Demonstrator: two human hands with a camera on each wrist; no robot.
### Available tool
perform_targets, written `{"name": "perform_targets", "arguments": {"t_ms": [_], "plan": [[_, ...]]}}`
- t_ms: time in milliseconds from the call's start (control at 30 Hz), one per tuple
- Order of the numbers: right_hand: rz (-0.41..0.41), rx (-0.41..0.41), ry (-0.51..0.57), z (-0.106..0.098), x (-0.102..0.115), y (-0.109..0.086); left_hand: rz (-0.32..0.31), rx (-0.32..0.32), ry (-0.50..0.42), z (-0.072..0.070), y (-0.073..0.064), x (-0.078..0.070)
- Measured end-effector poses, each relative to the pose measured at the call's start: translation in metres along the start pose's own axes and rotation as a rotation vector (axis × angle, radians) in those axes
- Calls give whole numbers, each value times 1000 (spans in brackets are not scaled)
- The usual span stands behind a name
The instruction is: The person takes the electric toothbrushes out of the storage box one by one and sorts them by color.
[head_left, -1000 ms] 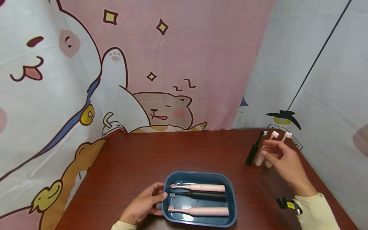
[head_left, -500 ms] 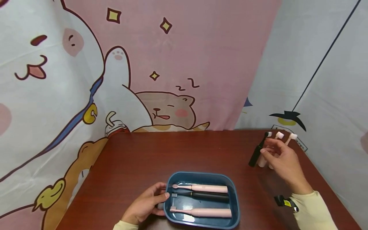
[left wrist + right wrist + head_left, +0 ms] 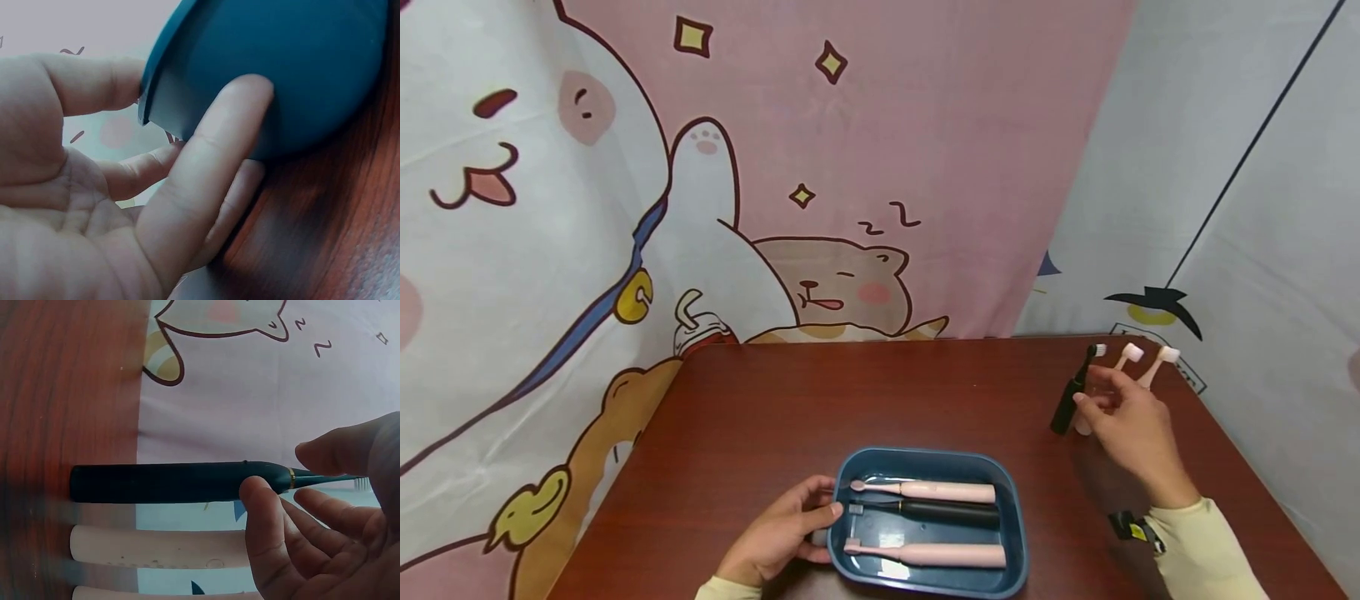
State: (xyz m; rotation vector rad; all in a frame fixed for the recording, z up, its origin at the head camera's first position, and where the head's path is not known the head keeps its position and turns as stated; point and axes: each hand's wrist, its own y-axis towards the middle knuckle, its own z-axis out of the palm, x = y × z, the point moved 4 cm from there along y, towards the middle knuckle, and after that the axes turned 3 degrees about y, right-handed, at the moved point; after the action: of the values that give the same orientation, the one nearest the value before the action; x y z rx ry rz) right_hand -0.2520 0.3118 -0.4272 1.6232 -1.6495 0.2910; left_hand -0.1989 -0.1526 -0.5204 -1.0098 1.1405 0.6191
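Note:
My left hand (image 3: 782, 525) grips the left end of a blue plastic tray (image 3: 1017, 533), its digits at the rim and outer wall in the left wrist view. Inside lie a pink electric toothbrush (image 3: 947, 492), a black one (image 3: 951, 512) and another pink one (image 3: 951, 555). At the table's right, my right hand (image 3: 1131, 429) reaches around an upright black electric toothbrush (image 3: 156, 483). The thumb overlaps its body in the right wrist view, while the forefinger stands apart from its neck. Two pale pink toothbrushes stand beside it, one with its head (image 3: 1131, 353) showing, both partly hidden by the hand.
The dark red-brown wooden table (image 3: 850, 400) reaches back to a cartoon-printed cloth (image 3: 970, 167). Another printed cloth (image 3: 1277, 275) hangs along the right side. A black strap with a yellow mark (image 3: 1133, 527) is by the right wrist.
My right hand has moved left towards the black toothbrush, and its thumb now overlaps the handle. The left hand stays on the tray. The whole head view has shifted slightly.

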Motion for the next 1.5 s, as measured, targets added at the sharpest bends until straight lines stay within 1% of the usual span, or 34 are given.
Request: {"name": "perform_targets", "arguments": {"t_ms": [167,300,400,500,667,767,867,1000,1133,1300,1500], "plan": [[-43,-36,-70,7,4,-1,-1,-6,-3,-1,0,-1],[-90,-70,-112,14,7,0,4,-2,-3,-1,0,-1],[-111,-94,-136,18,7,1,2,0,-6,-1,-1,0],[-100,-108,-153,21,6,1,-2,5,-11,-1,-1,0],[-58,-99,-157,22,4,1,-4,9,-8,0,-1,-1],[-52,-98,-167,23,5,0,1,8,-5,-1,-1,-2],[-68,-97,-170,24,6,-1,4,7,-5,-1,0,-2],[-104,-100,-142,29,5,-3,-3,4,-10,-1,0,-1],[-137,-105,-72,35,3,-5,-9,2,-9,0,0,0],[-136,-100,-2,40,-1,-6,-9,2,-12,0,0,-1],[-133,-98,29,40,-6,-5,-5,-2,-15,0,-1,-1]]}}
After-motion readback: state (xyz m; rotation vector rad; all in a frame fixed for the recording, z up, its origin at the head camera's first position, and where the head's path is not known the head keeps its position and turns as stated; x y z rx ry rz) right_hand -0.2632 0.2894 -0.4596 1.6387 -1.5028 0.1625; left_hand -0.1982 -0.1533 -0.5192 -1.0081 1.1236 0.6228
